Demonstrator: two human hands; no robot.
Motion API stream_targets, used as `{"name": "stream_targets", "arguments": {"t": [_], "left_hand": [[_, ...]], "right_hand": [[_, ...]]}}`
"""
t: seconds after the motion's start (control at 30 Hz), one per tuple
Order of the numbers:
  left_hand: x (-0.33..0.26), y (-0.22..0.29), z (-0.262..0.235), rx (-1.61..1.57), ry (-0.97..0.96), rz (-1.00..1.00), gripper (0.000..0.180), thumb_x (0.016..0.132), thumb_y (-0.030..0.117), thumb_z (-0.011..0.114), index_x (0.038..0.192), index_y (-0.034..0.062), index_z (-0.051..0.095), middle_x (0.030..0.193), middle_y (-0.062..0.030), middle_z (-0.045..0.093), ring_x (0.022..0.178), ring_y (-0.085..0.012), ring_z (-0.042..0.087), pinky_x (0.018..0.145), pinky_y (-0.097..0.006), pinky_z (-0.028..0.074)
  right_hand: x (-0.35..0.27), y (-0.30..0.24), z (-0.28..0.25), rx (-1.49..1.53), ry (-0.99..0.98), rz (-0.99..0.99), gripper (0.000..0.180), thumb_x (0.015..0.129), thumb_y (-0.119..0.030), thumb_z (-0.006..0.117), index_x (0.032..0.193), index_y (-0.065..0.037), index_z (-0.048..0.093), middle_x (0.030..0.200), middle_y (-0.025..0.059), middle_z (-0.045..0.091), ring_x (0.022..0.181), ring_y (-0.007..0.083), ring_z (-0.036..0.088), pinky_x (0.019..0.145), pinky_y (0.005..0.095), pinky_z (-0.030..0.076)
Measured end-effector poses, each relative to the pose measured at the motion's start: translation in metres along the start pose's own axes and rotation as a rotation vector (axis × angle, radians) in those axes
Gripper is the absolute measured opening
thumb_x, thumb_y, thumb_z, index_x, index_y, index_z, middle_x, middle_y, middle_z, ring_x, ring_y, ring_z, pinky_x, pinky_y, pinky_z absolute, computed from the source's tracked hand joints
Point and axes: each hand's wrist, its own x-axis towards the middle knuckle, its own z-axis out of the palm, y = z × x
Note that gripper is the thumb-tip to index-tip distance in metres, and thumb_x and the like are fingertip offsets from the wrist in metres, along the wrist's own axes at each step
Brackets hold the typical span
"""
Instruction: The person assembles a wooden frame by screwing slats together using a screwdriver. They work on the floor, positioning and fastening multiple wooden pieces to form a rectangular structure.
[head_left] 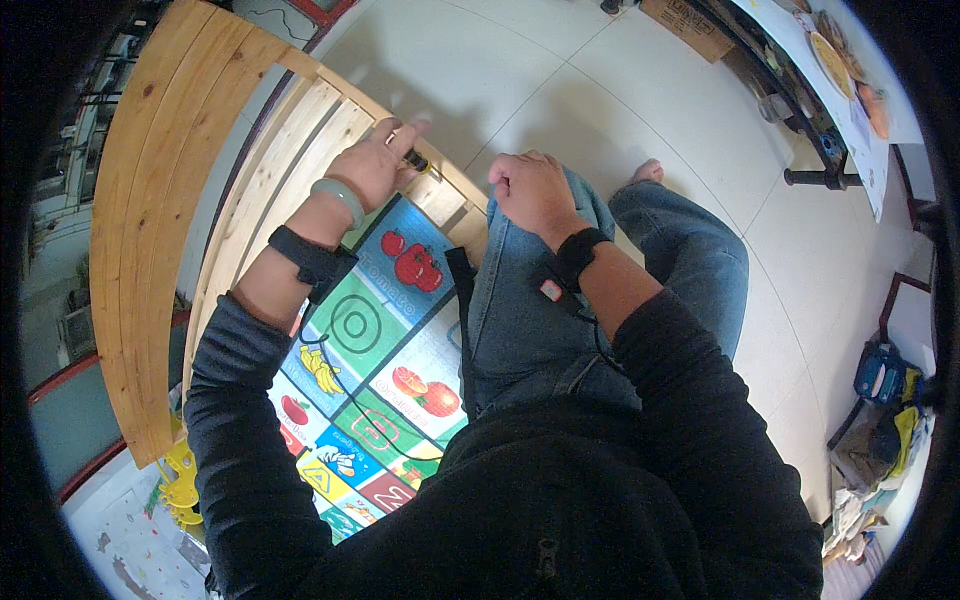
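Observation:
My left hand [372,168] is over the edge of a pale slatted wooden frame [318,98]. Its fingers curl round a black-and-yellow screwdriver [416,160]. Only part of the tool shows, and its tip is hard to make out. My right hand [540,195] is closed and rests at the knee of my blue jeans [520,300]. Whatever its fingers may hold is hidden. A bright mat [372,325] with pictures of fruit lies on the slats beside my leg.
A wooden headboard-like panel [150,200] rises on the left. Thin dark cables [350,395] trail over the mat. Tiled floor [560,100] spreads ahead and right. A white-topped table [810,60] stands at the far right, with a cardboard box [688,28] near it.

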Motion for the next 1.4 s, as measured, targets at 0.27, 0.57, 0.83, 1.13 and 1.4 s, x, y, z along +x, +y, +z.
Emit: {"name": "stream_targets", "arguments": {"t": [0.27, 0.57, 0.83, 1.13, 1.4], "left_hand": [[0.000, -0.003, 0.003, -0.056, 0.096, -0.049, 0.045, 0.090, 0.031, 0.054, 0.129, 0.0131, 0.041, 0.117, -0.0191, 0.051, 0.095, -0.0404, 0.060, 0.077, -0.046, 0.051], [0.001, 0.001, -0.004, -0.003, 0.008, -0.018, 0.037, 0.089, 0.033, 0.054, 0.118, 0.0128, 0.044, 0.109, -0.0201, 0.056, 0.091, -0.0388, 0.061, 0.075, -0.045, 0.052], [0.009, -0.001, -0.012, 0.155, -0.112, -0.267, 0.038, 0.089, 0.037, 0.055, 0.114, 0.0104, 0.045, 0.103, -0.0214, 0.059, 0.089, -0.0378, 0.062, 0.072, -0.045, 0.051], [0.006, -0.006, 0.001, 0.097, 0.044, 0.040, 0.045, 0.087, 0.052, 0.052, 0.104, 0.0097, 0.050, 0.078, -0.0159, 0.065, 0.074, -0.0363, 0.064, 0.063, -0.044, 0.051], [0.015, 0.032, -0.015, 0.124, 0.226, -0.046, 0.058, 0.079, 0.066, 0.053, 0.080, 0.0082, 0.062, 0.070, -0.0129, 0.064, 0.069, -0.0323, 0.064, 0.058, -0.040, 0.051]], "right_hand": [[0.000, 0.001, 0.000, -0.002, -0.005, -0.002, 0.003, 0.073, -0.016, 0.058, 0.072, -0.015, 0.062, 0.073, 0.0059, 0.064, 0.082, 0.0283, 0.060, 0.075, 0.0427, 0.044], [0.001, 0.000, 0.000, -0.012, -0.033, 0.008, 0.004, 0.073, -0.016, 0.058, 0.073, -0.015, 0.062, 0.072, 0.0058, 0.063, 0.082, 0.0280, 0.060, 0.075, 0.0427, 0.044], [0.002, 0.005, 0.005, 0.024, -0.052, -0.001, 0.006, 0.074, -0.017, 0.058, 0.075, -0.015, 0.063, 0.074, 0.0077, 0.064, 0.083, 0.0287, 0.060, 0.078, 0.0443, 0.044], [0.003, 0.000, 0.002, -0.065, -0.112, 0.035, 0.011, 0.074, -0.021, 0.059, 0.083, -0.016, 0.064, 0.079, 0.0085, 0.065, 0.085, 0.0298, 0.061, 0.079, 0.0454, 0.044], [0.039, -0.040, 0.018, 0.398, 0.041, -0.042, 0.031, 0.077, -0.028, 0.068, 0.098, -0.007, 0.061, 0.091, 0.0155, 0.063, 0.086, 0.0365, 0.061, 0.078, 0.0459, 0.047]]}}
